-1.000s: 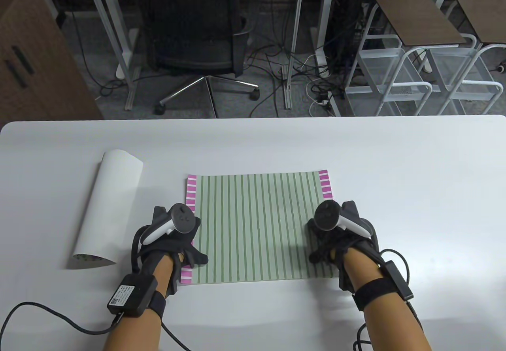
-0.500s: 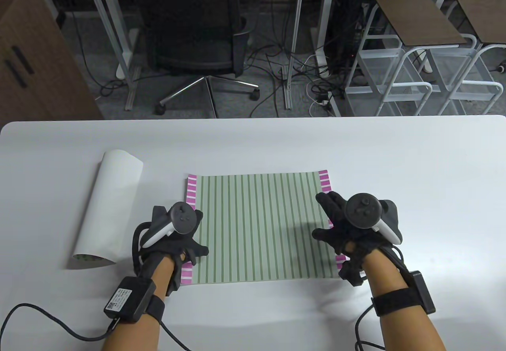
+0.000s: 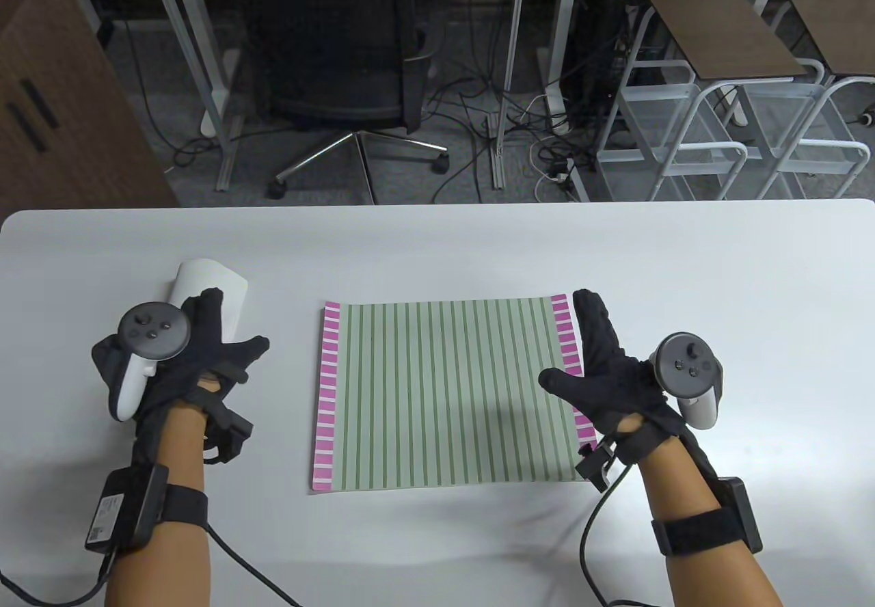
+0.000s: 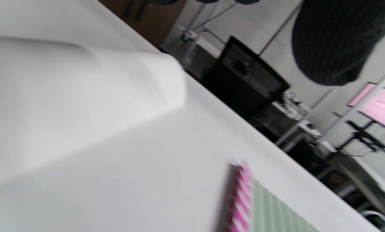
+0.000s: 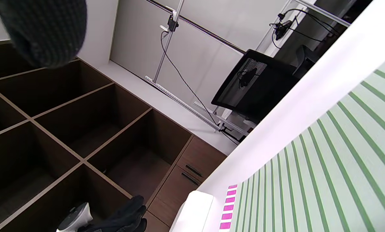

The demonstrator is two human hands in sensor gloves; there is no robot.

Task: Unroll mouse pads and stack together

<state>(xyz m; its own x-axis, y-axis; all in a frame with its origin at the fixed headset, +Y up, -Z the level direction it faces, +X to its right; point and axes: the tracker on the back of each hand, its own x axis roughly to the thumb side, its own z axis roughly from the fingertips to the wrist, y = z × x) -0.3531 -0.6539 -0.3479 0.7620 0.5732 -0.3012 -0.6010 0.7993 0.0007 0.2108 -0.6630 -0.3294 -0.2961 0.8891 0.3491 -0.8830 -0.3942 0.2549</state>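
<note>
Striped pad: your green-striped mouse pad with pink edge bands lies flat at the middle of the white table.
Rolled pad: the white rolled pad sits to the left, well apart from the flat one, far end showing.
Left hand: your left hand is spread over the roll, fingers apart; contact, you cannot tell.
Right hand: your right hand lies open along the striped pad's right edge, thumb out over the stripes.
</note>
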